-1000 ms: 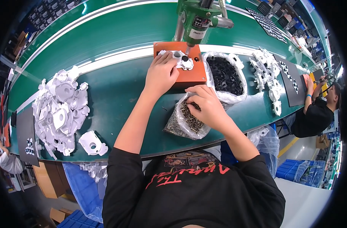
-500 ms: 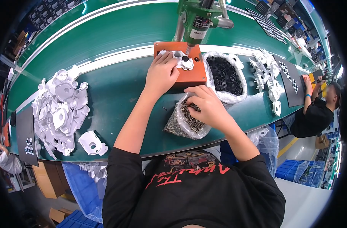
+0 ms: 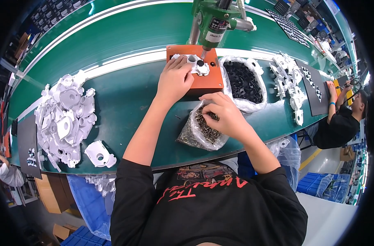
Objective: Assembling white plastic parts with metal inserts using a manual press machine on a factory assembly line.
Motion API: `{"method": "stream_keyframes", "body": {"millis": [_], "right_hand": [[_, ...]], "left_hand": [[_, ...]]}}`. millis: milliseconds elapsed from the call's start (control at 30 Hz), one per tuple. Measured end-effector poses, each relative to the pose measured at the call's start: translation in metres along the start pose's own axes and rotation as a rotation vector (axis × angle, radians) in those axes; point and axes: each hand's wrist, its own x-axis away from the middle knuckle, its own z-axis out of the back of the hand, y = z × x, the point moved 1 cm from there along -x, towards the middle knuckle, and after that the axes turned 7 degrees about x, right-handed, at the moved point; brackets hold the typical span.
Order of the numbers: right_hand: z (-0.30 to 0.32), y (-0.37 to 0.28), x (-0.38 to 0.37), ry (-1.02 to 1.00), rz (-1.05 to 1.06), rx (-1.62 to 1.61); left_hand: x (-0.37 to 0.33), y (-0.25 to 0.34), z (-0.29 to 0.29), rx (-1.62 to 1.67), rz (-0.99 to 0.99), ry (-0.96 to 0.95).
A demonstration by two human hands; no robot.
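- l hand (image 3: 176, 80) on l end of white part (image 3: 202, 70); fingers close tog., thumb nr near edge; can't tell if clamped
- white part sits on top of orange block (image 3: 209, 83), black pc (image 3: 200, 63) on it
- r hand (image 3: 224, 115) at mouth of clear bag (image 3: 190, 138), over screws (image 3: 208, 132); fingers curled, thumb & index tips close; can't tell if a screw's pinched
- loose screw (image 3: 177, 117) on table (image 3: 127, 92), l of bag
- green driver (image 3: 213, 30) above block, tip nr part; contact unclear
- 2nd bag (image 3: 249, 107) w/ black bits (image 3: 243, 82), r of block
- big white pile (image 3: 66, 117) far l, single white pc (image 3: 100, 154) just beside
- more white pcs (image 3: 296, 88) to r, past 2nd bag
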Motion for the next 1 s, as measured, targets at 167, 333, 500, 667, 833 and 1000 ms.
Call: {"method": "stream_keyframes", "body": {"millis": [167,333,500,667,833,1000], "right_hand": [[0.012,0.004,-0.004,-0.017,-0.084,-0.159],[0.026,0.025,-0.023,-0.022,-0.192,-0.331],[0.030,0.066,-0.052,-0.028,-0.361,-0.205],[0.029,0.094,-0.082,-0.105,-0.320,-0.063],[0.019,0.114,-0.104,-0.138,-0.401,-0.148],[0.021,0.100,-0.113,-0.197,-0.417,-0.382]], "left_hand": [[0.000,0.000,0.000,-0.004,0.006,-0.008],[0.001,-0.002,0.002,0.002,0.027,-0.029],[0.000,-0.005,-0.002,0.004,-0.001,-0.010],[0.000,-0.002,0.000,0.022,0.008,-0.009],[0.001,-0.005,-0.002,0.011,-0.018,-0.005],[0.001,-0.005,-0.001,0.038,-0.012,0.001]]}}
